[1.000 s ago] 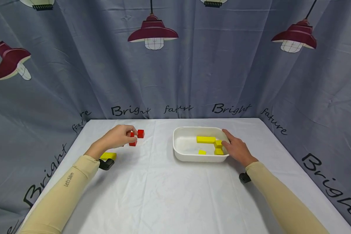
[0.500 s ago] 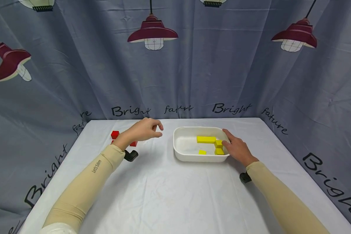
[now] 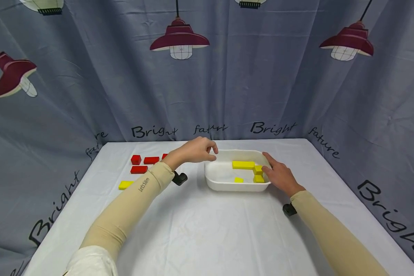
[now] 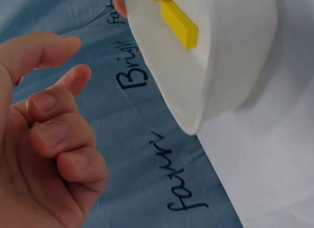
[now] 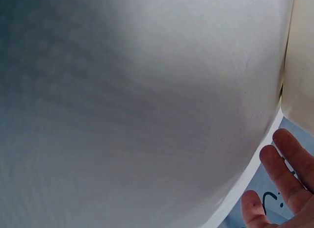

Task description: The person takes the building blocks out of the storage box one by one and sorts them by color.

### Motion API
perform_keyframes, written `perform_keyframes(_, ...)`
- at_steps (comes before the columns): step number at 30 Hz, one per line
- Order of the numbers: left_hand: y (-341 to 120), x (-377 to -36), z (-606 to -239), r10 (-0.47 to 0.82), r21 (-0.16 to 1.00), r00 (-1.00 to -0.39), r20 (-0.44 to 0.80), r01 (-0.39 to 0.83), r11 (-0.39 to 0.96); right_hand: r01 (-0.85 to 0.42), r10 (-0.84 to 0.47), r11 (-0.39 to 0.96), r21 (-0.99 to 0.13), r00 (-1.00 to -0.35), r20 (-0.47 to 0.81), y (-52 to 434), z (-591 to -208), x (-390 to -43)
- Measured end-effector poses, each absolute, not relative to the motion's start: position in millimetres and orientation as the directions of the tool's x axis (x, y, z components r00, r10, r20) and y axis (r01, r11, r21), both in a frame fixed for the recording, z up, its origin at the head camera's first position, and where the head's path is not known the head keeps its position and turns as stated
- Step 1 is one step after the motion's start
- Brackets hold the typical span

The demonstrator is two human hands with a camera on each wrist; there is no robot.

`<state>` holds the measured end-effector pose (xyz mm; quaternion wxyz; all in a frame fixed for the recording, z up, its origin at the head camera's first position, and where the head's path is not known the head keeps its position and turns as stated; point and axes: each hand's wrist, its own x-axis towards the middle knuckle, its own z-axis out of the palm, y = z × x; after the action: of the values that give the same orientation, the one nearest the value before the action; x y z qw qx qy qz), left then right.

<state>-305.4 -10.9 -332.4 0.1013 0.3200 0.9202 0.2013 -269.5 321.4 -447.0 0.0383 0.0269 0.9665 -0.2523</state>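
The left hand (image 3: 196,150) has moved near the white tray (image 3: 236,186), holding nothing; the right hand (image 3: 281,175) grips its rim.

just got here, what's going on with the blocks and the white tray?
A person is working with colored blocks at a white-covered table. Their right hand holds the right end of the white tray, which has four yellow blocks visible in it. The left hand is by the tray's far-left corner, fingers loosely curled, no block visible in it. Red blocks lie on the table to the left, plus a yellow one partly hidden by the left forearm.
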Motion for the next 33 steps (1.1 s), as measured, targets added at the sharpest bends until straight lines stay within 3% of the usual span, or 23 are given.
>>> perform_keyframes(16,44.0,-321.2,-329.9,0.664,0.302,-0.734,-0.144,0.606,0.736,0.072,0.035,0.871,-0.487,-0.996,-0.085,320.9,-446.0,-269.1)
perform_keyframes(27,71.3,-328.9,-339.9,0.675,0.26,-0.699,-0.238,0.623,0.738,0.092,0.048,0.857,-0.506,-0.994,-0.099,322.0,-447.1,-269.8)
perform_keyframes(33,85.4,-335.3,-347.2,0.692,0.28,-0.649,-0.317,0.633,0.722,0.093,0.05,0.858,-0.505,-0.994,-0.098,322.6,-445.9,-268.3)
